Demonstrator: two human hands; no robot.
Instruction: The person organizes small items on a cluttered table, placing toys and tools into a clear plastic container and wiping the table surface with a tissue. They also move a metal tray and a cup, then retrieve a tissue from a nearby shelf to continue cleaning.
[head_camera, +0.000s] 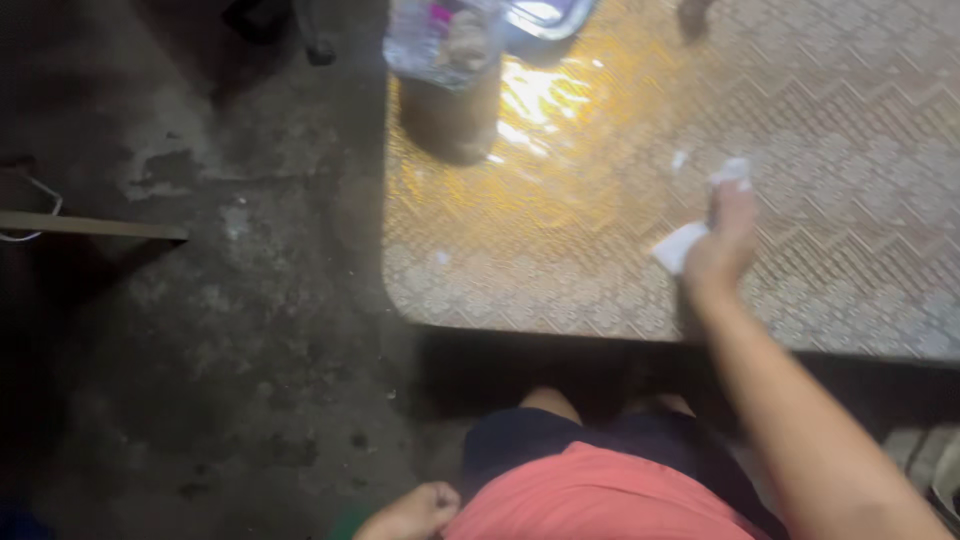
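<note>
patterned gold table over grimy concrete floor. right hand clutching crumpled white tissue at 3 o'clock, long axis running 1 to 7. left hand balled up empty at 6 o'clock, partly cut off. plastic bottle at 12, blurry.
</note>
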